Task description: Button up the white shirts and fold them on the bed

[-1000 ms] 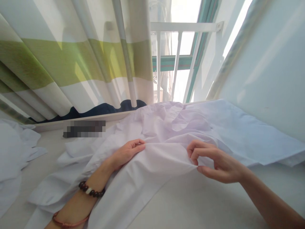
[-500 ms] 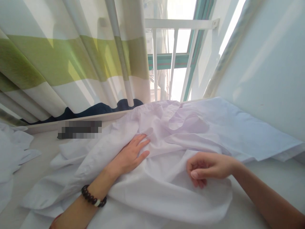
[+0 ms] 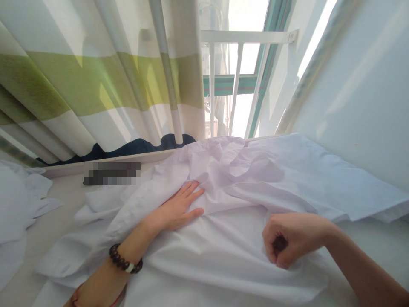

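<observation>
A rumpled white cloth (image 3: 223, 251), wide like bed linen, spreads over the pale surface in front of me. My left hand (image 3: 179, 209) lies flat on it with the fingers spread, pressing near the middle. A dark beaded bracelet (image 3: 124, 260) circles that wrist. To the right, my right hand (image 3: 287, 238) is closed, thumb against curled fingers, with the cloth pinched at the fingertips. Folds run across the cloth between the two hands. The exact spot of the pinch is partly hidden by the fingers.
Another white cloth (image 3: 22, 213) lies bunched at the left. A blurred-out dark object (image 3: 111, 173) rests near the back ledge. Behind hang a green-and-white curtain (image 3: 105, 81) and a white railing (image 3: 238, 37) before a window. A pale wall (image 3: 361, 94) bounds the right.
My right hand has moved down and right and closed from a loose curl into a pinch, and the cloth's lower folds have shifted right. My left hand stays flat in place.
</observation>
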{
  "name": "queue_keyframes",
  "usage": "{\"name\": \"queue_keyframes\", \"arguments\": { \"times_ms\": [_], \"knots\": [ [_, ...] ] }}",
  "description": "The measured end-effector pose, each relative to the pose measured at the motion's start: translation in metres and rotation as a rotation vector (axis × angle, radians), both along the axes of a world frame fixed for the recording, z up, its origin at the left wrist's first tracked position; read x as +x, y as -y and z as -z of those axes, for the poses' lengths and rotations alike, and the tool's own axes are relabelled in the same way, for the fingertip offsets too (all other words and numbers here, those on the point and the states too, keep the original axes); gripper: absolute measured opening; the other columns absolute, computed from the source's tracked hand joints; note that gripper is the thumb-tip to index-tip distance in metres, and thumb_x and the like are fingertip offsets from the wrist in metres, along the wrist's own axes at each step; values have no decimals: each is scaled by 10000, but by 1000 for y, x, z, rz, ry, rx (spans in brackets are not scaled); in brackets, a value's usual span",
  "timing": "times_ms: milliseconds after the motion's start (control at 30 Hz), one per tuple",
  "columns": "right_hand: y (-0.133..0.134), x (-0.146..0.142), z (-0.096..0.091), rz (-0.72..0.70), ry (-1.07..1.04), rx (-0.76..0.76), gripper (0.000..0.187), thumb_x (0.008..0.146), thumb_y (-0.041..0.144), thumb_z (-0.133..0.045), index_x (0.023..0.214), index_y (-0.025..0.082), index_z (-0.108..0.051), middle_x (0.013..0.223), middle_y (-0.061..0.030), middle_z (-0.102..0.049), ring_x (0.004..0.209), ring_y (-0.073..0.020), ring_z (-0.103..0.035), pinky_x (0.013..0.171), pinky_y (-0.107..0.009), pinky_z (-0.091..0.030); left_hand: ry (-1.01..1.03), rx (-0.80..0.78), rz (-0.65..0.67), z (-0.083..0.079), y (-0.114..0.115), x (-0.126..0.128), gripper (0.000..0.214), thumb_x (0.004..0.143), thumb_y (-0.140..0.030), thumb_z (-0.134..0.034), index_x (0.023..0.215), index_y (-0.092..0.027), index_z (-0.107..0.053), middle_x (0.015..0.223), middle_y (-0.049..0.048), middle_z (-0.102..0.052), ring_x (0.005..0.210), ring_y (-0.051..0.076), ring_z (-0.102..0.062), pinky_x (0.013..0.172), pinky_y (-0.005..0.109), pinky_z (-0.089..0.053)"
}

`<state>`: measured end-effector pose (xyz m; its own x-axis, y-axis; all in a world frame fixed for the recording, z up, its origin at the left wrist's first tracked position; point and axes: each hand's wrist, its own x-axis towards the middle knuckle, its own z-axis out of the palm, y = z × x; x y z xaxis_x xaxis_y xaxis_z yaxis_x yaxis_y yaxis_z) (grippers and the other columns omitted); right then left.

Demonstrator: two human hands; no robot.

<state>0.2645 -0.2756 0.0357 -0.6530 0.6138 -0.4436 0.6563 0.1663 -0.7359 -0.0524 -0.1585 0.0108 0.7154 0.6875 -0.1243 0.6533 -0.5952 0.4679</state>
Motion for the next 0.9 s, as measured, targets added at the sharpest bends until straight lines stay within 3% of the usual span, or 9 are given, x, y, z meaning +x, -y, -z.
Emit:
{"name": "queue_keyframes", "arguments": {
  "times_ms": [100,200,267,367,467,533,667,767,900],
  "knots": [
    [4,11,-1,-7,9,-256,96,727,243,-721,763,164,-762,555,42,-582,490,-73,-525,484,-164,-393,2,-118,-13,-12,-8,-12,686,875,-588,-558,1489,-322,-411,1633,-2,-196,1503,330,-135,1219,498,-111],
    [4,11,0,76,-104,-340,227,791,354,-685,885,157,-747,618,19,-619,484,-76,-545,460,-163,-418,31,-138,-60,-19,-9,-16,661,866,-567,-580,1465,-316,-456,1617,5,-262,1484,329,-212,1216,480,-154],
    [1,7,0,214,-222,-219,296,854,404,-621,1004,164,-707,694,-8,-650,533,-102,-594,457,-176,-443,59,-97,-80,-16,-5,-13,618,891,-548,-551,1454,-307,-472,1595,18,-324,1465,312,-271,1215,458,-186],
    [-3,-2,3,429,-299,266,245,925,370,-529,1009,184,-665,787,-41,-660,667,-149,-642,538,-226,-505,54,73,-133,-2,4,0,602,946,-506,-459,1486,-243,-421,1594,74,-320,1473,307,-243,1212,487,-192],
    [-9,-9,12,485,-205,798,196,944,264,-484,1028,215,-654,1014,-86,-664,900,-193,-651,793,-331,-545,-21,218,-140,12,13,11,625,961,-498,-421,1511,-204,-374,1623,112,-233,1496,345,-139,1195,552,-195],
    [-12,-11,21,476,-92,1004,261,939,221,-486,1158,247,-626,1216,-103,-614,1118,-230,-594,966,-410,-488,-48,249,-118,16,16,14,627,962,-518,-413,1514,-224,-372,1628,106,-220,1495,362,-128,1186,565,-212],
    [-16,-13,41,494,177,1102,433,928,242,-525,1359,287,-520,1415,-105,-501,1340,-301,-417,1082,-552,-364,-44,239,-131,16,17,13,629,958,-546,-411,1515,-257,-369,1626,100,-227,1490,379,-137,1168,572,-237],
    [-17,-15,46,467,221,1008,334,952,278,-499,1274,278,-585,1302,-101,-579,1256,-284,-494,1053,-534,-400,-65,181,-235,12,15,8,677,928,-621,-427,1525,-315,-333,1648,87,-143,1454,422,-232,1132,591,-271],
    [-13,-21,36,440,189,927,276,952,260,-489,1198,280,-612,1238,-85,-602,1198,-255,-539,1036,-473,-441,-222,22,-366,-2,14,-1,767,883,-695,-417,1550,-367,-227,1657,86,12,1330,470,-434,1061,603,-336]
  ]
}}
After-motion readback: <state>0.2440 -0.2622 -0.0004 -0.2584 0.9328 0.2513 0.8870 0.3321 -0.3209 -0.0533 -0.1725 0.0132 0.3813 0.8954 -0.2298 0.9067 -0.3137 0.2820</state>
